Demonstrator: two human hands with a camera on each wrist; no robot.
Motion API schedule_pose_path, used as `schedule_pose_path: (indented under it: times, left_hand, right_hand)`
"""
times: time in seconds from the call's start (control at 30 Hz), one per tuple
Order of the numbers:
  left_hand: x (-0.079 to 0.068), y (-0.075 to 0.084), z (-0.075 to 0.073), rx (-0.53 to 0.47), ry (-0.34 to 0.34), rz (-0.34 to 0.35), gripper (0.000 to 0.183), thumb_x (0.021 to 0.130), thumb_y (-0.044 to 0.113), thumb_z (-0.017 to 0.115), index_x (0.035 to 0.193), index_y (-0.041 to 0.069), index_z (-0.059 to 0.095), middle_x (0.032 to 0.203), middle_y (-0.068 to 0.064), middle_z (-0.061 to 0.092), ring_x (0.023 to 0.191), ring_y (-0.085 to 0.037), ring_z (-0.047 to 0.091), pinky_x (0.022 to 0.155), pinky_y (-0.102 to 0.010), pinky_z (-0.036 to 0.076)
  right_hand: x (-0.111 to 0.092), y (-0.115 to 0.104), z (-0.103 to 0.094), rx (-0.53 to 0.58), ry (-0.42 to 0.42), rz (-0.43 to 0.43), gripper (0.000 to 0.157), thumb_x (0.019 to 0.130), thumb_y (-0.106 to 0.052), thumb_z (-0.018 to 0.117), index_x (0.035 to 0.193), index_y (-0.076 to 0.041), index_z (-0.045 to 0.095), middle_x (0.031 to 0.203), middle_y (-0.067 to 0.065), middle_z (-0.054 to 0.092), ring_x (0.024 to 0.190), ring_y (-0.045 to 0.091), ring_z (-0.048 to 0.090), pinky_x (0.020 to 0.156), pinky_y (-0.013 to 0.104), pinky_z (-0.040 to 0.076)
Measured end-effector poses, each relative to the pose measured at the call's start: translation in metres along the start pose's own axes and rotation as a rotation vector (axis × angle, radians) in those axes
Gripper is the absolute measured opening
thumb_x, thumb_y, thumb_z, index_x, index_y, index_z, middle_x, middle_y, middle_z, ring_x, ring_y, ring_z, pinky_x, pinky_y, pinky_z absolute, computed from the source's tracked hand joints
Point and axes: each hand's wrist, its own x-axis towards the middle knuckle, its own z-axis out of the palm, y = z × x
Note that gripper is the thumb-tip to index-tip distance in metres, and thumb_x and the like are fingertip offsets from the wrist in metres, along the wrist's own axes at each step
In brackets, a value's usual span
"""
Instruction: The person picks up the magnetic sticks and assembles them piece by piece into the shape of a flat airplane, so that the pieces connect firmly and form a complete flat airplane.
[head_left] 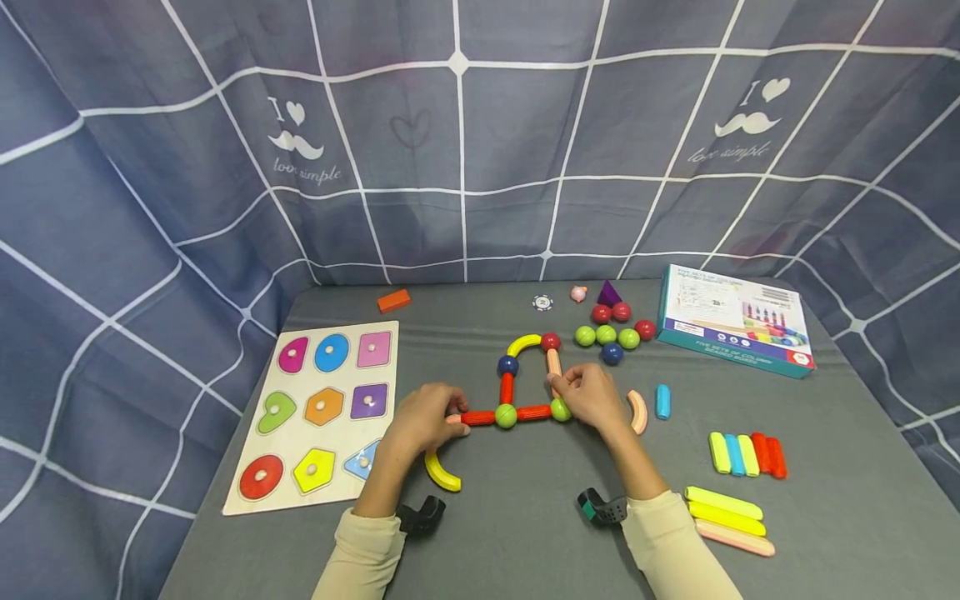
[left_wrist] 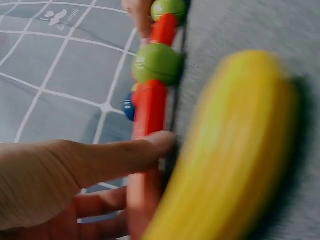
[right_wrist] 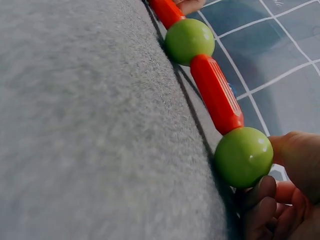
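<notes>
Pink rod (head_left: 553, 362) stands at the right side of the rod-and-ball frame (head_left: 506, 416), mid-surface (head_left: 510, 533), right of the puzzle board (head_left: 386, 333). Step in hand, as judged: closing the loop between the red ball (head_left: 551, 342) and the right green ball (head_left: 560, 409). Next move appears to call for checking both joints, then easing off the hold. Right hand (head_left: 588, 393) angles in from the near right, grip pinching the pink rod's near end beside the green ball. Left hand (head_left: 426, 417) reaches from the near left, its grip grasping the left red rod (head_left: 478, 417), thumb laid across it.
</notes>
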Motion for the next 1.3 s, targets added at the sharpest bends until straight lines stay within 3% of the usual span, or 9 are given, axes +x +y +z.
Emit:
schedule_pose_path:
  times: [0.13,0.27,0.33,0.5,0.57,1.3]
  left_hand:
    - [0.002,-0.006,0.005,0.001,0.105,-0.034,0.018,0.075,0.027,0.081,0.082,0.016,0.068,0.068,0.004,0.055,0.061,-0.01,0.047,0.055,-0.029,0.037]
    - [0.005,-0.008,0.009,0.019,0.178,-0.079,0.019,0.075,0.029,0.081,0.085,0.017,0.07,0.074,0.004,0.058,0.065,-0.012,0.049,0.058,-0.031,0.039]
    - [0.008,-0.009,0.011,0.026,0.198,-0.058,0.023,0.075,0.031,0.081,0.09,0.017,0.071,0.079,0.003,0.06,0.069,-0.012,0.05,0.061,-0.032,0.041]
    - [0.016,-0.006,0.018,0.028,0.202,0.051,0.026,0.076,0.035,0.08,0.095,0.019,0.073,0.083,0.004,0.06,0.074,-0.011,0.05,0.064,-0.031,0.042]
    - [0.018,-0.005,0.02,0.032,0.206,0.064,0.024,0.076,0.035,0.08,0.094,0.02,0.074,0.082,0.005,0.059,0.073,-0.011,0.049,0.064,-0.029,0.041]
    - [0.022,-0.006,0.024,0.101,0.229,0.006,0.026,0.075,0.04,0.08,0.094,0.022,0.074,0.083,0.005,0.06,0.077,-0.014,0.05,0.066,-0.033,0.04]
  right_hand:
    - [0.007,-0.002,0.003,-0.019,0.051,-0.032,0.033,0.089,-0.039,0.063,0.073,-0.01,0.065,0.057,-0.002,0.055,0.047,0.012,0.046,0.044,0.028,0.035]
    - [0.009,-0.004,0.006,-0.032,0.086,-0.063,0.031,0.088,-0.038,0.066,0.073,-0.01,0.064,0.058,-0.001,0.054,0.049,0.013,0.047,0.046,0.029,0.036]
    - [0.009,-0.004,0.006,-0.038,0.093,-0.068,0.031,0.087,-0.038,0.067,0.073,-0.01,0.063,0.059,-0.001,0.053,0.05,0.013,0.047,0.046,0.029,0.036]
    - [0.009,-0.004,0.007,-0.046,0.109,-0.074,0.03,0.086,-0.038,0.068,0.074,-0.011,0.063,0.059,-0.001,0.053,0.051,0.014,0.047,0.048,0.03,0.036]
    - [0.009,-0.003,0.008,-0.056,0.115,-0.079,0.029,0.086,-0.037,0.067,0.073,-0.012,0.063,0.059,-0.002,0.054,0.051,0.014,0.047,0.048,0.03,0.036]
    - [0.0,-0.007,0.003,-0.181,0.02,-0.077,0.029,0.087,-0.039,0.063,0.07,-0.016,0.058,0.058,-0.005,0.052,0.061,0.02,0.046,0.056,0.033,0.032]
